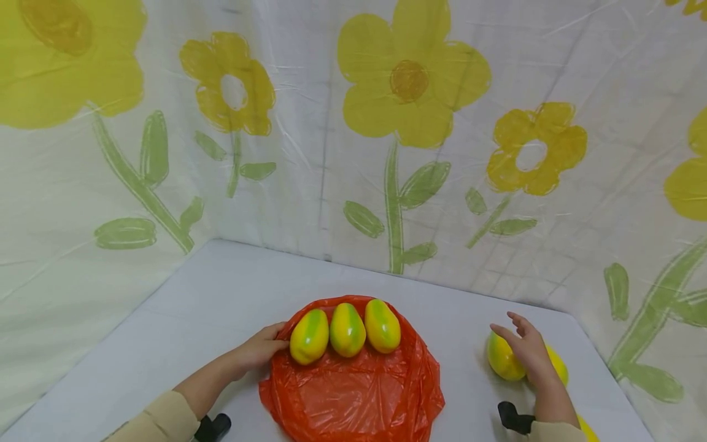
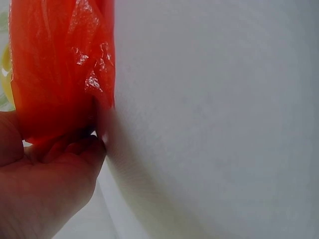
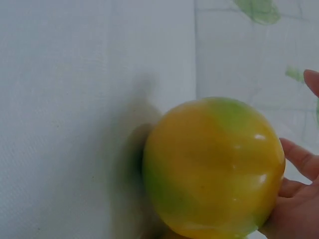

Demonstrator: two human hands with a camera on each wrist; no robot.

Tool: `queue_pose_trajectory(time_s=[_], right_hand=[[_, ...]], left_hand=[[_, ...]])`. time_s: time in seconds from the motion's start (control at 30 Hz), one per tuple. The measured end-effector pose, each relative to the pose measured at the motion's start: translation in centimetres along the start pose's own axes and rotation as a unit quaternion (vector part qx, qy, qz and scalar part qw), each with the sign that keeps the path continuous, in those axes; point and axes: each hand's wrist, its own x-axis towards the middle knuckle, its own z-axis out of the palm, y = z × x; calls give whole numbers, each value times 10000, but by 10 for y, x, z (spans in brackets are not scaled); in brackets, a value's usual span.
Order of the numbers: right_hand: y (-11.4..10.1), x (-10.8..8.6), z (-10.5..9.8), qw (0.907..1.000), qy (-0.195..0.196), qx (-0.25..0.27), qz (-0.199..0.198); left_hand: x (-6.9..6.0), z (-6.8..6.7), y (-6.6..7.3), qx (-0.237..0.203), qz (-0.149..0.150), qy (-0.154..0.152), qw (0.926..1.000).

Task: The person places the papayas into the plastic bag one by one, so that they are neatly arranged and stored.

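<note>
The left hand (image 1: pixel 259 353) pinches the near-left edge of a red plastic bag (image 1: pixel 353 390); the left wrist view shows the thumb on one side of the thin plastic and the fingers bent beneath it, close to the worktop (image 1: pixel 232 294). The right hand (image 1: pixel 531 356) is open, its fingers spread and slightly bent, above and beside a yellow-and-green fruit (image 1: pixel 504 359) on the right part of the worktop. In the right wrist view that hand sits right behind a fruit, but whether the skin touches it cannot be told.

The red bag lies in front of the person, roughly round in outline, with crumpled edges and a flatter, wrinkled middle. Three fruits rest on it in a row along its far side: the left fruit (image 1: pixel 309 337) just beside the left fingertips, the middle fruit (image 1: pixel 348 331), and the right fruit (image 1: pixel 382 327), each close against the next. All three are glossy yellow with a green streak.

On the other side of the right hand is another fruit (image 1: pixel 556 367), partly covered by the hand, and a further yellow piece (image 1: pixel 588 430) shows beside the right sleeve (image 1: pixel 556 432). A black fitting (image 1: pixel 515 418) sits at the right wrist. Behind the white worktop hangs a pale curtain (image 1: pixel 304 184) printed with yellow flowers (image 1: pixel 370 104) and green stems.
</note>
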Motion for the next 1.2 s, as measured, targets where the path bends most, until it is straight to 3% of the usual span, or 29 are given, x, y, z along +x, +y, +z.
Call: queue_pose_trajectory(time_s=[0.67,1.2], right_hand=[[6,0,8,9999,108,-131,3],[11,-2,17,9976,283,-635,37]], left_hand=[[-1,-1,2,-44,1,-10,10000],[-1,1,1,-1,-40,10,10000]])
